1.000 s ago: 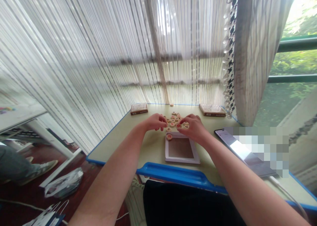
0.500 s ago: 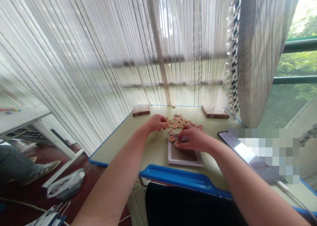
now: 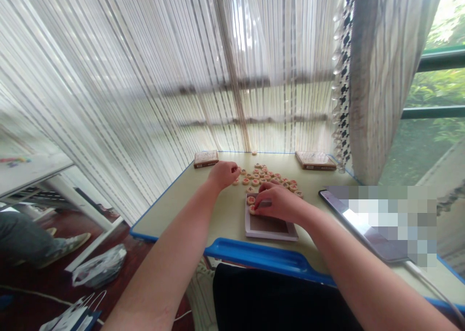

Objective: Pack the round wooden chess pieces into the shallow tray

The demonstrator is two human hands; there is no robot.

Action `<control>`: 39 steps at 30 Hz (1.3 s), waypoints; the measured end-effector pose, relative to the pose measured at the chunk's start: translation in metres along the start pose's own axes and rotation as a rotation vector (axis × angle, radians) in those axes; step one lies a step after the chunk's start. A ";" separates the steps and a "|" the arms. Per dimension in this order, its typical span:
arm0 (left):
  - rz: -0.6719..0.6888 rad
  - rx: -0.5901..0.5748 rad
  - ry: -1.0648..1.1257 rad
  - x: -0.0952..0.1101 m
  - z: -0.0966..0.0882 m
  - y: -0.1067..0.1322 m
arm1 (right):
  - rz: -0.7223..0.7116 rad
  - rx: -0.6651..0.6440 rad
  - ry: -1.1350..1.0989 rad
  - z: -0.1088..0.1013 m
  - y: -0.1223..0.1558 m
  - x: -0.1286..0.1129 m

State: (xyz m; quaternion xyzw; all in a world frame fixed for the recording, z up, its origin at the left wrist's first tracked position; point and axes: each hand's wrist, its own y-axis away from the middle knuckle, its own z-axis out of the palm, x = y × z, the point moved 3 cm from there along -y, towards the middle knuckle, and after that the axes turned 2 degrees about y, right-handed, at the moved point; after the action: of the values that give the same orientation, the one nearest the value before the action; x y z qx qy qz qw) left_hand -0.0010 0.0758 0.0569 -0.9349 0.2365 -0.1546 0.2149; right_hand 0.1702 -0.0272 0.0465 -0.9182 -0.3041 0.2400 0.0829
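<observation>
Grip of the right hand (image 3: 276,201), in the head view, is set with thumb and fingertips against the right side of a round piece (image 3: 253,210); whether it pinches that piece or merely presses on it, I cannot tell. That piece lies inside the shallow box (image 3: 271,225), by its left wall, to the left of the right hand, and being round it has no long axis to line up. Just beyond it, touching or nearly so, sits the red-marked piece (image 3: 251,200) in the far left corner, so the gap on that side is tight. Much of the box floor shows bare towards the wearer. Past the far rim, the loose pieces (image 3: 255,181) spread over the worktop (image 3: 174,203). The left hand (image 3: 225,174) is curled at their left edge, well apart from the box, and its fingertips hide whether anything is held. Of the two, the right hand is clearly nearer the boxed pieces; the left is nearer the leftmost loose ones.
</observation>
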 end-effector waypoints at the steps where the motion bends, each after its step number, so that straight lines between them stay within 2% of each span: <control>1: 0.003 -0.001 -0.001 0.000 0.000 0.000 | -0.005 0.009 0.003 0.000 0.000 0.001; 20: 0.027 -0.014 -0.029 0.000 0.003 -0.001 | -0.075 0.059 0.149 0.004 0.000 0.001; 29: 0.014 -0.071 -0.039 0.002 0.007 0.000 | -0.041 0.044 0.170 0.001 0.000 0.003; 35: 0.048 -0.080 -0.040 0.003 0.008 0.000 | -0.079 0.099 0.158 0.002 0.000 -0.001; 39: 0.047 -0.081 -0.045 0.003 0.008 0.000 | -0.101 0.090 0.153 0.003 0.001 -0.003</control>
State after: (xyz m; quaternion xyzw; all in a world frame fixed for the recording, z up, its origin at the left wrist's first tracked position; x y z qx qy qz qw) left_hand 0.0048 0.0774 0.0506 -0.9403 0.2593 -0.1185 0.1857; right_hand 0.1666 -0.0296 0.0445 -0.9127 -0.3316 0.1781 0.1590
